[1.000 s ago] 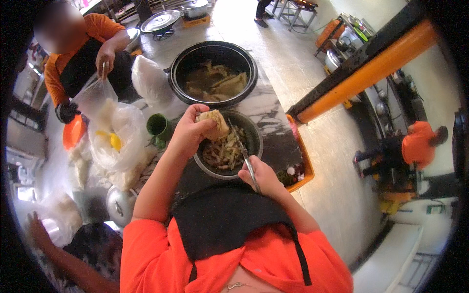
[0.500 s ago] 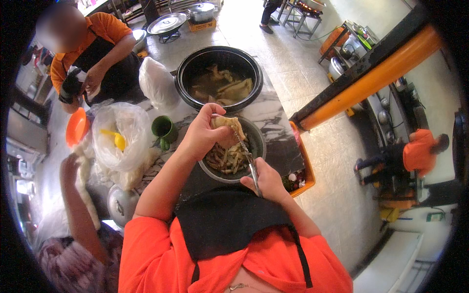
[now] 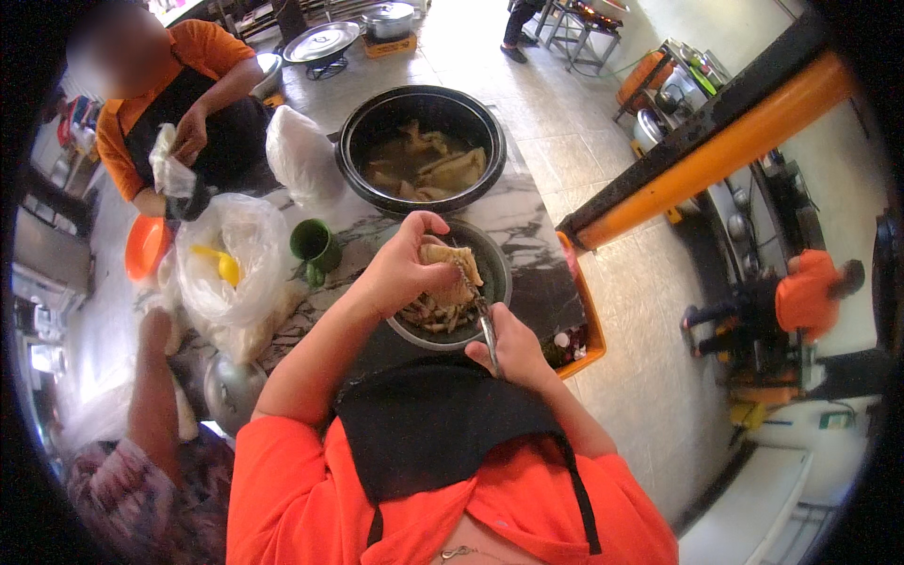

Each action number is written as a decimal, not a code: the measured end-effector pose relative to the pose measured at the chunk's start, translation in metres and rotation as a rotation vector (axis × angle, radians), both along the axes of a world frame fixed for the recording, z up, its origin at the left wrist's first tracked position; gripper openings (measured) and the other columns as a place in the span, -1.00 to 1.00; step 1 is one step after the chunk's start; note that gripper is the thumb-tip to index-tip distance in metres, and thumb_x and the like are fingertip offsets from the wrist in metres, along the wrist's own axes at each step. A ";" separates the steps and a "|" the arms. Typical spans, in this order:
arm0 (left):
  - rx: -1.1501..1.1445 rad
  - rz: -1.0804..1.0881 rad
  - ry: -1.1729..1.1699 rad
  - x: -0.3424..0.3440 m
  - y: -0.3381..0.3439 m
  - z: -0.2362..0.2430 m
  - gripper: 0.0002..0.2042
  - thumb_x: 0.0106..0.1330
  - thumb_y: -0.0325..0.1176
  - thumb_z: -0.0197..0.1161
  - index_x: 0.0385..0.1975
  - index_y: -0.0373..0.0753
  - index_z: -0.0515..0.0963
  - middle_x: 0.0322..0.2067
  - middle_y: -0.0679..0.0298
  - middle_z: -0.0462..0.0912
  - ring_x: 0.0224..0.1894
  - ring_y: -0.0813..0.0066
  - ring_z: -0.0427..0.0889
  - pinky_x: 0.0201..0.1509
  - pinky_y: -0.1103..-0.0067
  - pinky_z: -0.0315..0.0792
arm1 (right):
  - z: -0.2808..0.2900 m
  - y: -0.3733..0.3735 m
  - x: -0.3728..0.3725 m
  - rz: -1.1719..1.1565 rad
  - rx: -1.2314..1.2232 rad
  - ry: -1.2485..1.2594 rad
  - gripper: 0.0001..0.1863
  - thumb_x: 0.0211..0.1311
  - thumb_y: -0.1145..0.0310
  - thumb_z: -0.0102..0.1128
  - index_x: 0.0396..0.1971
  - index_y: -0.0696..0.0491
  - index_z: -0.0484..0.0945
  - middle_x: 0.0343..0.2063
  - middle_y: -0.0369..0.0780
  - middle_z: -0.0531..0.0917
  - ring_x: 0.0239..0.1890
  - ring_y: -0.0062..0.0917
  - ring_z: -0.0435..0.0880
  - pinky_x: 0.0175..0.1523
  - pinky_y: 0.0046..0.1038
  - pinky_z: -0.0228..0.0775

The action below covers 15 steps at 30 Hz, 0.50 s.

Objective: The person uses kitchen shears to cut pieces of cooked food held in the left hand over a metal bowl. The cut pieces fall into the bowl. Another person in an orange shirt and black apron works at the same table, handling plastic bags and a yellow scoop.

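My left hand (image 3: 410, 268) grips a folded piece of pale, cooked-looking food (image 3: 452, 254) above a grey round bowl (image 3: 424, 330) holding cut strips. My right hand (image 3: 508, 344) is closed round a slim metal cutting tool (image 3: 485, 320), whose blade lies against that piece; I cannot tell if it is a knife or scissors. Just beyond is a black-rimmed pot (image 3: 490, 169) with pieces in cloudy liquid. A green mug (image 3: 313, 245) stands left of the bowl on the marble-patterned table (image 3: 532, 217).
Plastic bags (image 3: 231, 292), an orange dish (image 3: 146, 245) and a metal lid (image 3: 231, 386) lie leftward. Co-workers are at upper left (image 3: 217, 141) and lower left (image 3: 151, 395); another person (image 3: 805, 292) is far right. An orange crate (image 3: 589, 348) and orange bar (image 3: 706, 160) are rightward.
My hands, the food and the tool have shifted slightly right and down. The upper-left co-worker has lowered the raised plastic bag; the lower-left person's arm has reached forward.
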State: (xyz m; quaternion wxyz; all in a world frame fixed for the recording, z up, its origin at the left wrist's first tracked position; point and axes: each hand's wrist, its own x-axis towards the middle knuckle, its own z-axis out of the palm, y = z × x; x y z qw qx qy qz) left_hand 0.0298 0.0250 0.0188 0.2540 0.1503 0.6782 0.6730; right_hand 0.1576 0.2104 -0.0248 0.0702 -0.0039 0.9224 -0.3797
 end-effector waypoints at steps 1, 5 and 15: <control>-0.021 0.002 0.011 0.001 0.001 0.000 -0.54 0.02 -0.51 0.26 -0.09 -0.19 0.21 -0.35 0.32 0.43 -0.29 0.59 0.45 -0.20 0.62 0.38 | -0.003 0.000 0.000 -0.003 0.005 0.014 -0.31 -0.10 -0.29 0.18 -0.35 0.09 0.29 -0.53 -0.05 0.51 -0.37 -0.06 0.53 -0.32 -0.22 0.33; -0.046 -0.003 0.043 0.001 0.003 0.000 -0.53 0.02 -0.49 0.27 -0.08 -0.20 0.20 -0.35 0.32 0.43 -0.28 0.57 0.45 -0.19 0.62 0.38 | -0.005 0.003 0.000 -0.026 -0.098 -0.103 -0.37 -0.07 -0.23 0.20 -0.42 0.10 0.32 -0.57 -0.04 0.50 -0.41 -0.07 0.53 -0.34 -0.24 0.33; -0.085 -0.072 0.032 -0.004 -0.008 -0.015 -0.49 -0.03 -0.44 0.29 -0.06 -0.20 0.23 -0.27 0.19 0.49 -0.21 0.46 0.49 -0.15 0.51 0.44 | -0.013 -0.003 -0.003 -0.023 -0.118 0.007 -0.47 0.01 -0.10 0.21 -0.47 0.12 0.34 -0.61 -0.03 0.48 -0.50 -0.07 0.49 -0.39 -0.24 0.29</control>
